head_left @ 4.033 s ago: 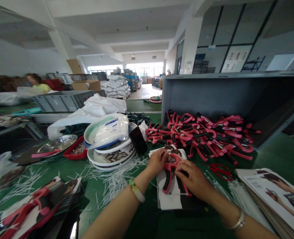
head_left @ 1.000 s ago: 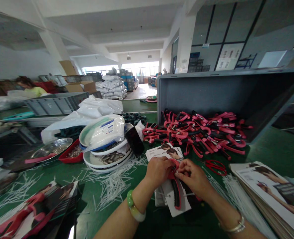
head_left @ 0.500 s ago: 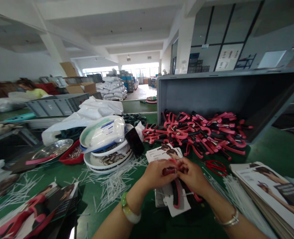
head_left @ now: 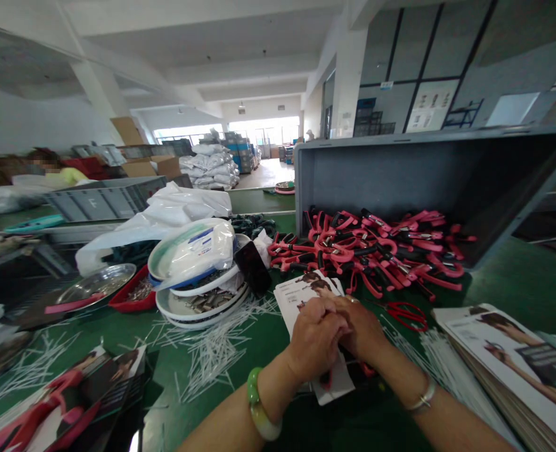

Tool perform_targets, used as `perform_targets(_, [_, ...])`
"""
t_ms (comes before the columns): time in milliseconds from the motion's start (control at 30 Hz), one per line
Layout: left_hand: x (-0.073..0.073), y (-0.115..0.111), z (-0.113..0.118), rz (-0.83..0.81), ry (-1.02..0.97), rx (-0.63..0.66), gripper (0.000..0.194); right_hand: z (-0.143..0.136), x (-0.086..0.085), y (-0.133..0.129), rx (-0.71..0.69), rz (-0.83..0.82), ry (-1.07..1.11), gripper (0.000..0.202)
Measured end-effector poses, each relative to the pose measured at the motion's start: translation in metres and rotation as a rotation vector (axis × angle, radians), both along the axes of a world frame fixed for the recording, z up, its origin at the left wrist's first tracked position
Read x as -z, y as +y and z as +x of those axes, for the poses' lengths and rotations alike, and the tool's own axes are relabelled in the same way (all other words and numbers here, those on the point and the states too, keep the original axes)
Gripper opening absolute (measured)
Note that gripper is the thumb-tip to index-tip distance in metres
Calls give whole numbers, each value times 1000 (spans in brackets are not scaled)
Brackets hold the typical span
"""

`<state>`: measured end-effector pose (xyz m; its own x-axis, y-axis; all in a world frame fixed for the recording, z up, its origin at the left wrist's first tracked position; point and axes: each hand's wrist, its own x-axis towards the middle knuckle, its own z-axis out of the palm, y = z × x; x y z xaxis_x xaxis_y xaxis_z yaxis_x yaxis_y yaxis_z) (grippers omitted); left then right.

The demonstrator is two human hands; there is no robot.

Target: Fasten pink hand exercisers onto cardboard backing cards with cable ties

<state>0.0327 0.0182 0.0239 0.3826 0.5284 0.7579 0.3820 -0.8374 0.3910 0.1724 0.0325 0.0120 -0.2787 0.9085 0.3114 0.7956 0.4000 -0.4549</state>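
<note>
My left hand (head_left: 316, 336) is closed, its fingers curled against my right hand (head_left: 360, 326). Both hands meet over a pink-and-black pair of pliers, which they mostly hide, and a white card (head_left: 335, 384) that sticks out below them. The right hand's fingers are wrapped round as well; what lies between the palms is mostly hidden. Just beyond the hands lie printed cards (head_left: 289, 300) with a picture of a person's hair. A heap of pink and black pliers (head_left: 353, 248) spills out of a tipped grey crate (head_left: 376, 172).
White ties (head_left: 216, 358) are scattered at left of the hands. Stacked plates (head_left: 164, 307) and a black phone (head_left: 252, 269) stand behind them. Red scissors (head_left: 407, 315) and a card stack (head_left: 508, 351) are at right. Carded pliers (head_left: 27, 417) lie front left. A person (head_left: 54, 169) is far left.
My left hand has turned and closed over the pliers, moving against my right hand. The right hand's fingers have folded in, and the pliers are now mostly covered. The view has shifted slightly.
</note>
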Motion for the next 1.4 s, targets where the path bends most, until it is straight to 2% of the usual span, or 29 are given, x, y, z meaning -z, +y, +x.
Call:
perform_targets(100, [-11, -6, -2, -36, 3, 56, 26, 4, 0, 4, -67, 5, -6, 25])
perform_targets(167, [-10, -3, -10, -184, -13, -48, 20, 7, 4, 5, -82, 53, 47, 23])
perform_targets(233, [-3, 4, -20, -356, 47, -174, 20, 9, 7, 5, -78, 125, 116, 18])
perform_targets(333, [13, 12, -31, -512, 237, -226, 34, 9, 7, 2, -102, 226, 153, 18])
perform_targets(433, [21, 12, -33, -623, 257, -265, 37, 10, 1, -6, -171, 259, 22, 17])
perform_targets(533, [20, 9, -31, -694, 241, -273, 41, 14, -5, -16, -243, 239, -166, 18])
perform_targets(633, [17, 8, -29, -705, 251, -292, 40, 16, -7, -22, -268, 210, -220, 22])
perform_targets(867, [10, 14, -17, -676, 294, -414, 33, 18, -1, -21, -263, 155, -66, 16])
perform_targets(1067, [7, 23, -19, -685, 335, -350, 32, 24, -2, -24, -354, 206, -20, 20])
perform_targets(1200, [9, 28, -19, -683, 329, -327, 36, 24, -8, -20, -386, 123, -96, 18])
perform_targets(1300, [16, 33, -27, -653, 201, -257, 38, 29, -18, -25, -399, 38, -144, 14])
perform_targets(1400, [28, 28, -51, -667, -150, -303, 30, 42, -26, -39, -468, -28, -160, 25])
